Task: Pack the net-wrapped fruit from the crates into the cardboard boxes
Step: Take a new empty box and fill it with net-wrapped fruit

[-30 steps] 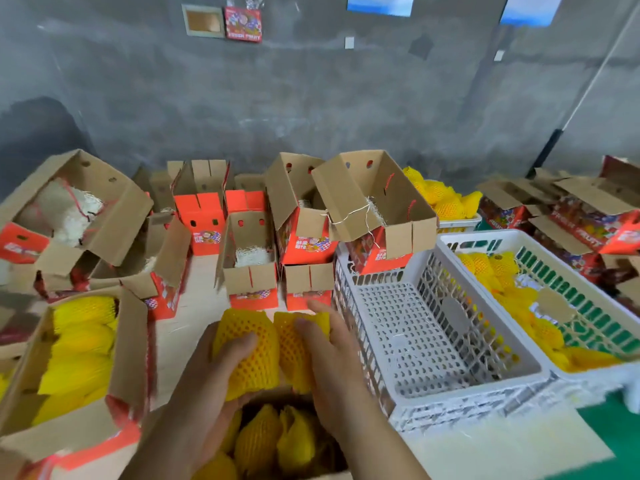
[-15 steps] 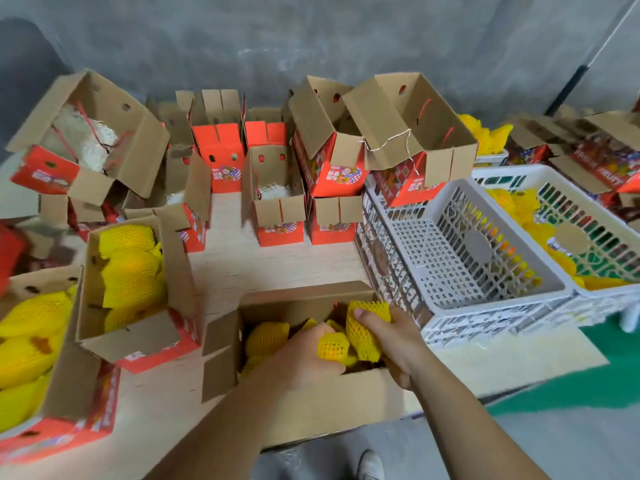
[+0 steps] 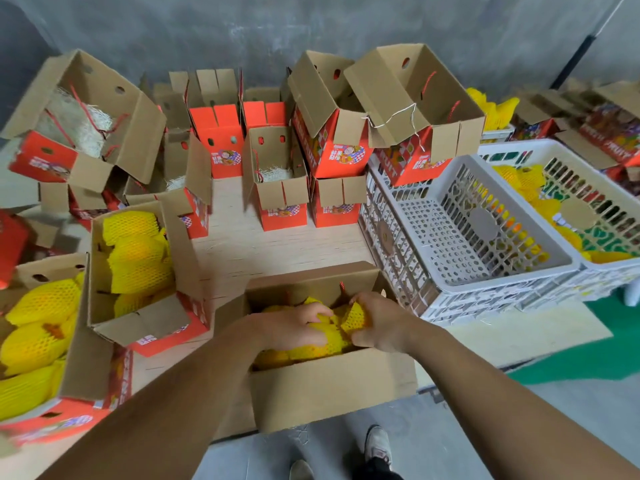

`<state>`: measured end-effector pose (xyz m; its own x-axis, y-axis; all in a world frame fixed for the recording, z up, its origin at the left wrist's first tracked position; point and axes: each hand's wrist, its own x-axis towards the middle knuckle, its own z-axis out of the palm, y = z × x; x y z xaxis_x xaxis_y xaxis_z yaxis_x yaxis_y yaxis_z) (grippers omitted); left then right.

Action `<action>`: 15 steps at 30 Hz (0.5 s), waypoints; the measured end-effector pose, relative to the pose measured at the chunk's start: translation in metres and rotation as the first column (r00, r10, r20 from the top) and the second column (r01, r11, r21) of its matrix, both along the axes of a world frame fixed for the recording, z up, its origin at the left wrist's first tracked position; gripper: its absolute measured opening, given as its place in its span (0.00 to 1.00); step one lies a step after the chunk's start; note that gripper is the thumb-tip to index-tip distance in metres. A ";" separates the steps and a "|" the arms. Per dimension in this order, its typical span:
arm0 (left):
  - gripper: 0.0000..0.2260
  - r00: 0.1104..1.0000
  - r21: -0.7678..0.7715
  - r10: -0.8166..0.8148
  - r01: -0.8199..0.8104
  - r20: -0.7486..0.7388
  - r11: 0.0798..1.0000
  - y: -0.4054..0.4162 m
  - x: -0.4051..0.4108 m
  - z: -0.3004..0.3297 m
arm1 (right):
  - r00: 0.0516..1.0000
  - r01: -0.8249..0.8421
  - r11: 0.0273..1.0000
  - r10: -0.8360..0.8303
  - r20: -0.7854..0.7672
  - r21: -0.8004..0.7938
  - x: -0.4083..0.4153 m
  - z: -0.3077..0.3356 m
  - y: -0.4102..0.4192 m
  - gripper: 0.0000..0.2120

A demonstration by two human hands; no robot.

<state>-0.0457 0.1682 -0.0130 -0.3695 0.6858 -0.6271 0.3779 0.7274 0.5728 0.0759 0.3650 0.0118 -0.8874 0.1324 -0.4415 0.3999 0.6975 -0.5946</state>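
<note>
Curled fingers (image 3: 313,315) of the left hand (image 3: 294,329) are pressing down on a net-wrapped fruit (image 3: 329,337) inside the open cardboard box (image 3: 329,386) at the table's near edge, while the right hand (image 3: 377,322) is pinching the yellow foam net (image 3: 355,318) of the fruit just beside it. More netted fruit is lying beneath in that box. A white crate (image 3: 460,237) is standing to the right, touching a second crate (image 3: 568,209) holding yellow fruit. Filled boxes (image 3: 138,271) are sitting to the left.

Both hands, left (image 3: 294,323) and right (image 3: 375,322), gripping net-wrapped fruit (image 3: 332,336) inside cardboard box (image 3: 322,382).
</note>
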 end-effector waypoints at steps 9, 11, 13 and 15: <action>0.46 0.960 -0.179 0.147 -0.192 -0.238 0.965 0.004 0.015 -0.008 | 0.884 -0.309 0.944 0.242 0.401 0.111 -0.031 0.015 -0.008 0.25; 0.40 0.958 -0.115 0.200 -0.227 -0.207 0.967 0.008 0.018 -0.009 | 0.863 -0.356 0.918 0.250 0.440 0.177 -0.034 0.008 -0.013 0.29; 0.30 0.956 -0.028 0.243 -0.251 -0.167 0.968 0.008 0.019 -0.012 | 0.880 -0.345 0.921 0.250 0.405 0.181 -0.032 -0.002 -0.016 0.25; 0.22 0.946 0.047 0.302 -0.298 -0.118 0.953 0.005 0.020 -0.015 | 0.903 -0.303 0.940 0.232 0.363 0.154 -0.030 -0.011 -0.016 0.24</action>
<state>-0.0253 0.1727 -0.0285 -0.6332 0.5480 -0.5465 0.2129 0.8022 0.5578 0.0459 0.3494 0.0009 -0.7064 0.0290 -0.7072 0.3310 0.8967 -0.2939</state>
